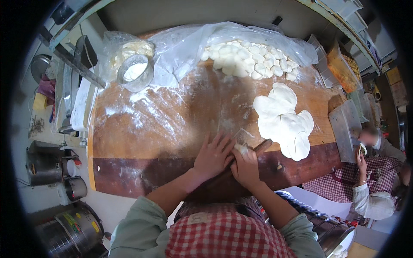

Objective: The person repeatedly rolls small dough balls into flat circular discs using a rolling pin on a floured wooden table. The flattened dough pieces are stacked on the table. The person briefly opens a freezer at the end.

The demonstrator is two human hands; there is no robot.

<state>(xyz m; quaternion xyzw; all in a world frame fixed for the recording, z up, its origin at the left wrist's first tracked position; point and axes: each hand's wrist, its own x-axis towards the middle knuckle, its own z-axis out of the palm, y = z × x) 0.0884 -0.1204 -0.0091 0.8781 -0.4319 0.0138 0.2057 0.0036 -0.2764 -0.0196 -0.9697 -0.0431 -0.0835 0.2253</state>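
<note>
Before me is a floured wooden board (222,106). My right hand (246,169) curls over a thin wooden rolling pin (265,145), whose far end sticks out to the right of the fingers. A small pale lump of dough (240,148) shows at the fingertips of that hand; whether it is gripped is unclear. Beside it, my left hand (213,158) is spread with fingers apart, low over the board. Whether its palm touches the pin is hidden. Right of my hands lies an overlapping pile of thin, round dough wrappers (284,122).
Many small dough pieces (258,61) lie at the back, partly under plastic sheeting (180,54). A metal bowl of flour (135,75) stands back left. Plastic containers (345,129) line the right edge. A co-worker (376,180) in a checked apron holds a filled wrapper at right.
</note>
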